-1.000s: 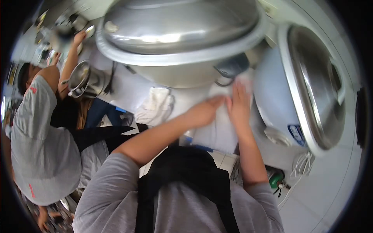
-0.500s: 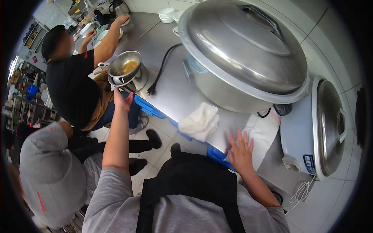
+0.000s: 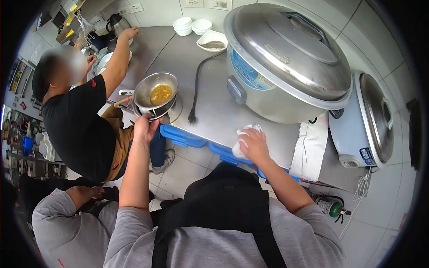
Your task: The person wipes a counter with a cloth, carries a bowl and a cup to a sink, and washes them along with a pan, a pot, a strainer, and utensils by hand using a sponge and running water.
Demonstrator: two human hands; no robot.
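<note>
My left hand [image 3: 145, 127] grips the near rim of a metal bowl [image 3: 142, 91], which holds some yellow liquid [image 3: 161, 94] and rests on other metalware at the steel counter's left part. A wooden handle [image 3: 123, 101] sticks out beside it. My right hand [image 3: 254, 142] is closed on a bunched white cloth [image 3: 239, 149] at the counter's front edge. Behind that hand stands a large rice cooker [image 3: 272, 105] with its metal lid on. A black power cord [image 3: 195, 96] lies between the bowl and the cooker.
A co-worker in black [image 3: 82, 134] stands at the left, reaching over the counter [image 3: 210, 116]. Another person in grey [image 3: 73, 228] is at lower left. White bowls [image 3: 182, 27] and a dish [image 3: 212, 42] stand at the back. A second cooker [image 3: 353, 129] is at right.
My right hand, open before, has moved left and closed on the white cloth. My left hand has taken hold of the bowl's rim. The view has shifted.
</note>
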